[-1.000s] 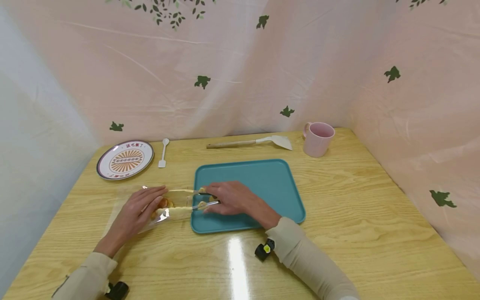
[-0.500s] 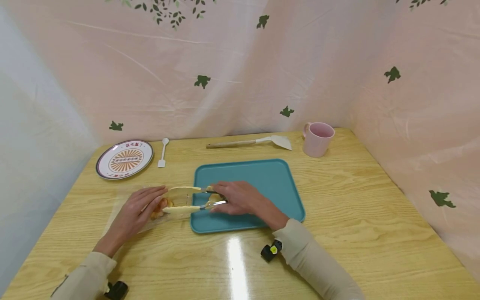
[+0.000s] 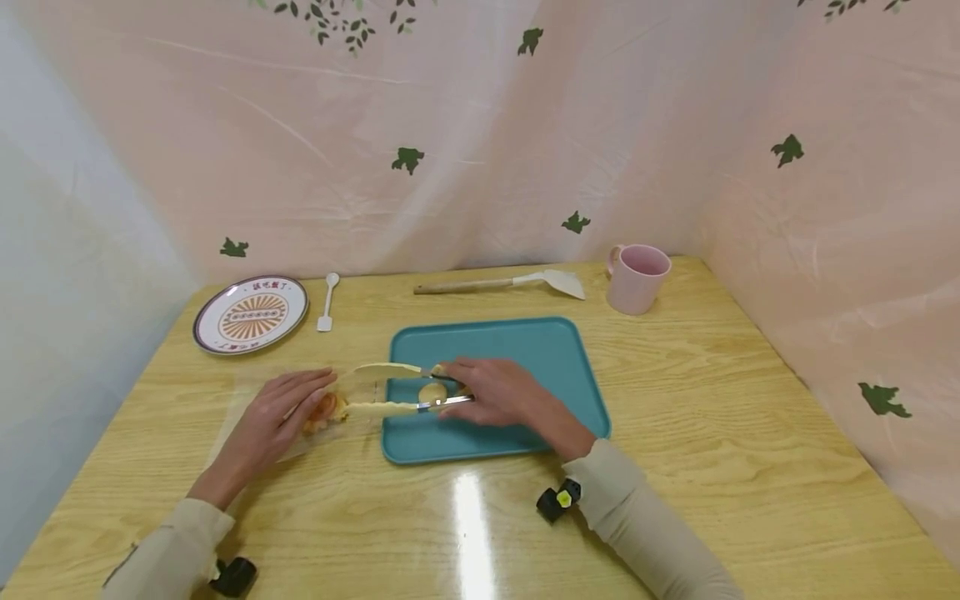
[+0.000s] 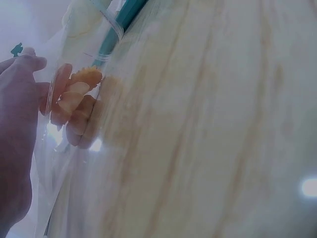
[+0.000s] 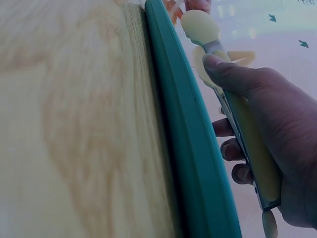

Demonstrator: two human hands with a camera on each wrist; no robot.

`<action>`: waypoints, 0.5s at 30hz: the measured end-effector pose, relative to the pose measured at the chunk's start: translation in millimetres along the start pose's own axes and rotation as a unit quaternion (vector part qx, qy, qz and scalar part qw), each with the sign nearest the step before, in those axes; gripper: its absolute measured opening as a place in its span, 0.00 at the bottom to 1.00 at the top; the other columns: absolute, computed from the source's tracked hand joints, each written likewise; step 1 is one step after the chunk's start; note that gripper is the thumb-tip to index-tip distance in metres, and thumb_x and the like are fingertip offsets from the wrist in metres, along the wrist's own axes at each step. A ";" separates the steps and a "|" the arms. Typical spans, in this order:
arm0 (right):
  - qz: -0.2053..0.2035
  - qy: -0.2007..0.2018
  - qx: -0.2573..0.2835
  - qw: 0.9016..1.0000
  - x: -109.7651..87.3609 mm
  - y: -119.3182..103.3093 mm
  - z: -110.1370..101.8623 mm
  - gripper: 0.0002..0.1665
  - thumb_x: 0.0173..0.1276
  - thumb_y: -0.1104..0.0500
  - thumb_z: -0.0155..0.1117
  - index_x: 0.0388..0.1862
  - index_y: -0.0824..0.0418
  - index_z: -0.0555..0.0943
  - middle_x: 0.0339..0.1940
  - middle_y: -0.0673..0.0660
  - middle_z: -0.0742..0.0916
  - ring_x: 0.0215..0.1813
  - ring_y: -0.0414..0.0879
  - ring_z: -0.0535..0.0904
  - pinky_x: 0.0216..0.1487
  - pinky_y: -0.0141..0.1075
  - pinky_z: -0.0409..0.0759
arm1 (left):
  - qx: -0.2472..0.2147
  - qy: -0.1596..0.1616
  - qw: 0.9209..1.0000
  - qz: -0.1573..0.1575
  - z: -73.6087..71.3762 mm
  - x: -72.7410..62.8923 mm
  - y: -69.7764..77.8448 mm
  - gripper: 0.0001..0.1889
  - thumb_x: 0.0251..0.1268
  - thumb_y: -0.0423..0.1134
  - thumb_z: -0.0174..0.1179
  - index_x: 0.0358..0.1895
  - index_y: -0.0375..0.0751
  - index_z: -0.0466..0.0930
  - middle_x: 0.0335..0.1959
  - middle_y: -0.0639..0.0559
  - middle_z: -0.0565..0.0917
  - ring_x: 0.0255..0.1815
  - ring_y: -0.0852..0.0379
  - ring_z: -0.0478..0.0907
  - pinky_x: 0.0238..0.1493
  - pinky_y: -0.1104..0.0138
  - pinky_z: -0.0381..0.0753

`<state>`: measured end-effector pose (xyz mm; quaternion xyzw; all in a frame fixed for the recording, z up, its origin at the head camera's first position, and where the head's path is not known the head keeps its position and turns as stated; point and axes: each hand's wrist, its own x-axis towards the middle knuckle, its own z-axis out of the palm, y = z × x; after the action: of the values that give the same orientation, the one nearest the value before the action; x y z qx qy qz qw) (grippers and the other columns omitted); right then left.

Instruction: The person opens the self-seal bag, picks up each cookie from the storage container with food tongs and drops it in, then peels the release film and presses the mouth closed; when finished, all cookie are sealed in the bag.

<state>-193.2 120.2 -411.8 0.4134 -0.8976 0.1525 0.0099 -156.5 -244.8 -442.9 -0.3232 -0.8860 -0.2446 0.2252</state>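
My left hand (image 3: 279, 419) holds a clear plastic bag (image 4: 74, 188) on the table, its thumb and fingers at the film. Inside are several orange-brown food pieces (image 4: 79, 101), some with scalloped edges, which also peek out past my fingers in the head view. My right hand (image 3: 491, 393) grips metal tongs (image 5: 252, 144) with cream grips and cream heads. Their two arms are spread apart, and the heads reach left across the tray's edge towards the food pieces. A round tan piece (image 3: 432, 392) shows between the arms, over the blue-green tray (image 3: 517, 337).
At the back left lie a patterned plate (image 3: 255, 315) and a small white spoon (image 3: 327, 302). Behind the tray is a white spatula (image 3: 480, 287) with a wooden handle. A pink mug (image 3: 637, 279) stands at the back right, and a pink cloth (image 3: 480, 125) hangs behind the table.
My right hand has drawn the tongs to the right over the tray, so their heads sit further from my left hand. My left hand has stayed in place.
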 end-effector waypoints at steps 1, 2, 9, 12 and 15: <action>0.000 0.000 0.001 1.000 -0.5 0.5 -0.8 0.38 0.72 0.38 0.68 0.70 0.61 0.77 0.43 0.51 0.83 0.32 0.40 0.74 0.33 0.38 0.77 | 0.000 0.000 1.000 0.001 -0.1 0.3 -0.3 0.18 0.73 0.27 0.61 0.63 0.35 0.82 0.62 0.42 0.83 0.63 0.40 0.77 0.74 0.75 0.53; 0.001 0.000 0.003 1.000 -1.1 0.6 -2.0 0.38 0.72 0.38 0.67 0.70 0.61 0.77 0.44 0.51 0.83 0.32 0.40 0.74 0.34 0.38 0.77 | -0.001 0.001 1.000 0.003 0.0 0.6 -0.5 0.17 0.74 0.27 0.61 0.63 0.35 0.82 0.62 0.41 0.83 0.63 0.40 0.77 0.74 0.74 0.53; 0.003 0.013 0.012 1.000 -6.3 2.5 -9.1 0.37 0.72 0.39 0.68 0.69 0.62 0.77 0.43 0.52 0.84 0.32 0.40 0.78 0.35 0.39 0.80 | 0.001 0.003 1.000 0.008 0.2 1.5 0.0 0.16 0.75 0.28 0.60 0.62 0.35 0.83 0.62 0.41 0.84 0.62 0.40 0.78 0.74 0.74 0.54; 0.010 0.022 0.012 1.000 -11.1 4.5 -11.7 0.37 0.71 0.39 0.69 0.68 0.62 0.77 0.41 0.51 0.84 0.31 0.40 0.79 0.35 0.40 0.81 | 0.002 0.000 1.000 0.001 0.4 1.2 0.4 0.17 0.73 0.27 0.61 0.62 0.35 0.83 0.62 0.42 0.84 0.62 0.40 0.78 0.74 0.74 0.53; 0.015 0.032 0.012 0.999 -17.1 8.0 -13.7 0.37 0.71 0.39 0.69 0.67 0.62 0.77 0.40 0.50 0.85 0.30 0.40 0.79 0.35 0.39 0.80 | 0.002 0.000 1.000 -0.001 0.7 0.9 0.7 0.18 0.72 0.26 0.62 0.62 0.34 0.83 0.62 0.41 0.84 0.62 0.40 0.78 0.74 0.74 0.53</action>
<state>-189.4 141.6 -403.3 0.3951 -0.9010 0.1766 0.0315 -156.9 -243.5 -442.8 -0.3218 -0.8867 -0.2433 0.2259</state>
